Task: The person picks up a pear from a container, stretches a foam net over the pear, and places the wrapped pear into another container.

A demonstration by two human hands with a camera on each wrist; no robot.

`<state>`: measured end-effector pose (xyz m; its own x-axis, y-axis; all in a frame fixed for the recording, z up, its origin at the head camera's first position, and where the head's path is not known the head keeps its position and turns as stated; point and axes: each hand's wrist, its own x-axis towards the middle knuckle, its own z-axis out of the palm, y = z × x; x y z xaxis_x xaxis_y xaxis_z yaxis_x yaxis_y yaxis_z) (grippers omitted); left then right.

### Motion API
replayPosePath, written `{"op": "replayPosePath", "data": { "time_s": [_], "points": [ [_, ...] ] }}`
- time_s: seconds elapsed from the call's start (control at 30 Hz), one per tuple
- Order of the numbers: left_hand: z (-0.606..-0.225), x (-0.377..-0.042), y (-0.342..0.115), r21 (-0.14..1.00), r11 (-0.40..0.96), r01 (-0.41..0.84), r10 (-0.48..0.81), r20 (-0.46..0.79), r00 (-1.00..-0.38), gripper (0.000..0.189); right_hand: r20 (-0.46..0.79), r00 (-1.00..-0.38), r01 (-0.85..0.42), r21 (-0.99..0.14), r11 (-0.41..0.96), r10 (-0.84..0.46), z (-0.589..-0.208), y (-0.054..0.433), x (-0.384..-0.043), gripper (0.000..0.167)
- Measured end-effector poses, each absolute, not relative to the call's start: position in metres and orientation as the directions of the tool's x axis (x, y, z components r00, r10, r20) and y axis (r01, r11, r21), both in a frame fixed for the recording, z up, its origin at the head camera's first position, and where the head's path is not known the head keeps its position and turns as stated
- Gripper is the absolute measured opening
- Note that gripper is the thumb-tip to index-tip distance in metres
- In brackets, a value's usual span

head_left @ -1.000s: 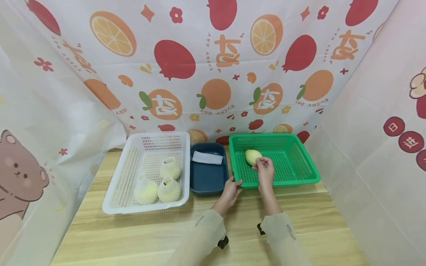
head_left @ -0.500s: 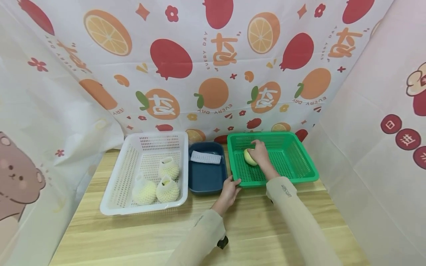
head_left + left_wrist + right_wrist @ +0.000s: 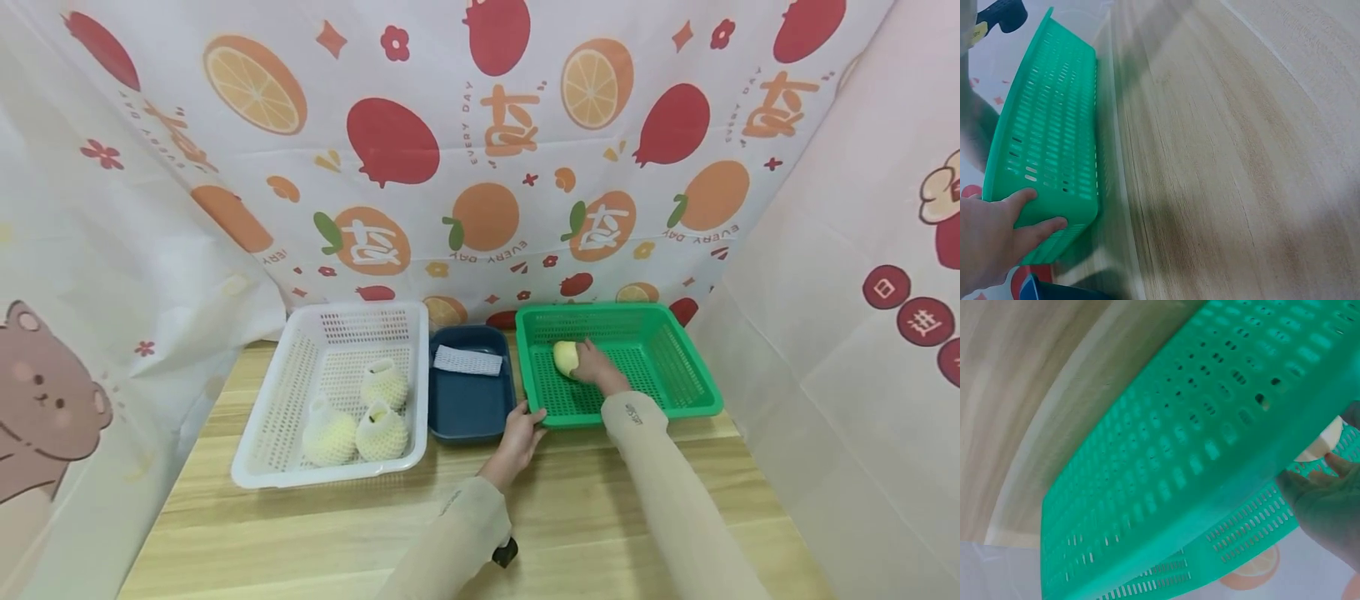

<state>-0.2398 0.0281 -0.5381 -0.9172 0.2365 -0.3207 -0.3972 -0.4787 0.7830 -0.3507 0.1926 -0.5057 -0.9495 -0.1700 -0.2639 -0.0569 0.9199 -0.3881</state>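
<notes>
In the head view, a pale yellow pear (image 3: 566, 358) lies in the left part of the green basket (image 3: 682, 411). My right hand (image 3: 596, 367) reaches over the basket's front rim and grips the pear from its right side. The right wrist view shows the fingers (image 3: 1339, 464) against the pear (image 3: 1321, 445), most of which the basket wall hides. My left hand (image 3: 521, 435) holds the basket's front left corner. In the left wrist view, two digits of that hand (image 3: 997, 234) press on the outer wall of the green basket (image 3: 1054, 125), over its rim.
A dark blue tray (image 3: 468, 412) stands left of the green basket, with a white foam net sleeve (image 3: 467, 361) across its back. Farther left, a white basket (image 3: 281, 417) holds several pears in foam nets (image 3: 381, 433). A fruit-print cloth (image 3: 420, 75) hangs behind.
My right hand has gone from pinching fingers by the pear, over its top, to gripping its right side; the pear has turned slightly. The left hand stays at the basket corner.
</notes>
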Motion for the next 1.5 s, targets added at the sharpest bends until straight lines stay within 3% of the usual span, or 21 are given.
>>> {"op": "replayPosePath", "data": {
  "time_s": [0.13,0.43,0.63,0.83,0.97,1.23,1.5],
  "points": [
    [-0.540,-0.237,0.029,0.777,-0.481,-0.407,0.248,-0.325,-0.913,0.051,-0.259,-0.955,-0.026,-0.410,0.912,-0.143,-0.510,0.194,-0.345,0.067],
    [-0.540,-0.236,0.029,0.772,-0.486,-0.408,0.243,-0.330,-0.912,0.051,-0.162,-0.982,-0.045,-0.304,0.952,-0.098,-0.516,0.191,-0.345,0.061],
    [-0.540,-0.238,0.029,0.774,-0.490,-0.402,0.237,-0.325,-0.915,0.052,-0.158,-0.985,0.009,-0.430,0.903,-0.066,-0.521,0.189,-0.344,0.055],
    [-0.540,-0.237,0.030,0.768,-0.498,-0.404,0.228,-0.334,-0.915,0.052,-0.179,-0.976,-0.046,-0.383,0.923,-0.123,-0.526,0.185,-0.345,0.065],
    [-0.540,-0.237,0.029,0.771,-0.497,-0.399,0.225,-0.329,-0.917,0.053,-0.206,-0.967,-0.063,-0.381,0.922,-0.151,-0.526,0.177,-0.344,0.060],
    [-0.539,-0.236,0.028,0.767,-0.502,-0.399,0.231,-0.326,-0.917,0.051,-0.329,-0.934,-0.011,-0.361,0.933,-0.138,-0.536,0.172,-0.337,0.074],
    [-0.538,-0.235,0.026,0.777,-0.489,-0.396,0.228,-0.325,-0.918,0.051,-0.391,-0.911,0.032,-0.388,0.921,-0.132,-0.535,0.165,-0.335,0.074]
  ]
}}
